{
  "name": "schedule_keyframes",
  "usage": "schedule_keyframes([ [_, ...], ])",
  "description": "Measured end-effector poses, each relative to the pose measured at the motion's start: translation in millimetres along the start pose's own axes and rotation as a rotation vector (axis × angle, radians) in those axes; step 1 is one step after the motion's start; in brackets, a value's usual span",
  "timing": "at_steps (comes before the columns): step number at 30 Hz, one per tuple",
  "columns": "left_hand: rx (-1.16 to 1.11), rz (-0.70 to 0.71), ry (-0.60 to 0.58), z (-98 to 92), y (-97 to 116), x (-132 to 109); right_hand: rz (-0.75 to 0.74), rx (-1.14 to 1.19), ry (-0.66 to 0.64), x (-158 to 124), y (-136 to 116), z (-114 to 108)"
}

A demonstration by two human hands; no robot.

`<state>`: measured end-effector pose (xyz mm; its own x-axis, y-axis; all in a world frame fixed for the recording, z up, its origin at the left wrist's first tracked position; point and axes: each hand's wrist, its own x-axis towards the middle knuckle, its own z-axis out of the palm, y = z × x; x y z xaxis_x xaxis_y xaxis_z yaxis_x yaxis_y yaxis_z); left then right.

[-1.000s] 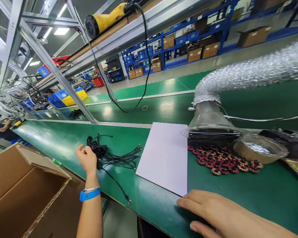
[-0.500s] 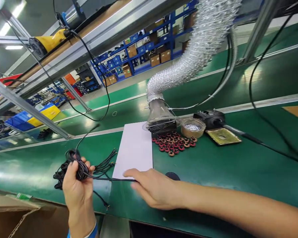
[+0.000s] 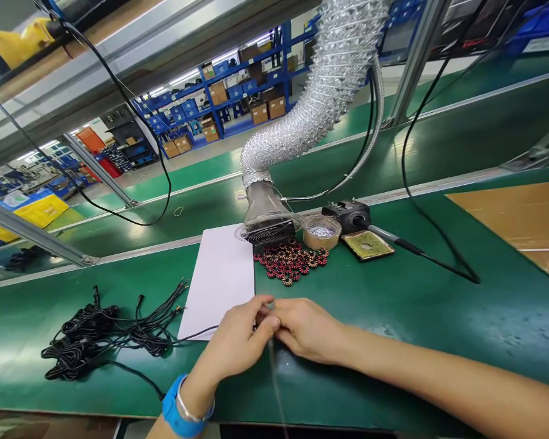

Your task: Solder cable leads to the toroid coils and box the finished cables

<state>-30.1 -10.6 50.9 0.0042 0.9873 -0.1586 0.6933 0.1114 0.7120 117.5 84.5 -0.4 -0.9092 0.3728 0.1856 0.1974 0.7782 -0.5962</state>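
Note:
My left hand (image 3: 235,338) and my right hand (image 3: 306,329) meet over the green bench (image 3: 393,317), their fingertips pinching a thin black cable (image 3: 238,327) that runs from a loose heap of black cables (image 3: 86,335). The fingers hide the gripped part, and a thin strand hangs below them. A white sheet (image 3: 217,283) lies just beyond my left hand. Past my fingertips lies a pile of copper-wound toroid coils (image 3: 289,262).
A fume extractor nozzle (image 3: 266,219) on a foil duct (image 3: 311,85) stands behind the coils. Near it are a round tin (image 3: 321,233), a soldering station (image 3: 348,215), a brass pad (image 3: 368,245) and a soldering iron (image 3: 393,241). A cardboard sheet (image 3: 507,225) lies far right.
The coiled cable has left my left hand and lies spread on the bench. My hands have come together on one cable. The view has swung right, and the cardboard box has gone.

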Motion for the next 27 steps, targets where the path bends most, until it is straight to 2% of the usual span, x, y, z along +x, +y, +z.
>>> schedule_keyframes([
  [3,-0.011,-0.016,-0.023,-9.0,6,25,0.083,0.077,0.127,-3,11,-13],
  [6,-0.075,0.039,-0.080,-16.0,-2,41,0.160,0.183,0.230,-4,16,-24],
  [9,-0.246,0.052,-0.109,-12.7,-12,50,0.209,0.288,0.281,-4,19,-29],
  [12,-0.362,0.033,-0.063,-2.1,-21,52,0.245,0.369,0.288,-6,22,-29],
  [16,-0.366,0.008,-0.020,11.5,-28,47,0.271,0.439,0.285,-10,24,-24],
  [23,-0.577,-0.054,-0.011,25.7,-30,39,0.310,0.601,0.297,-13,22,-14],
  [27,-0.605,-0.075,-0.023,29.4,-31,39,0.331,0.676,0.278,-12,20,-12],
])
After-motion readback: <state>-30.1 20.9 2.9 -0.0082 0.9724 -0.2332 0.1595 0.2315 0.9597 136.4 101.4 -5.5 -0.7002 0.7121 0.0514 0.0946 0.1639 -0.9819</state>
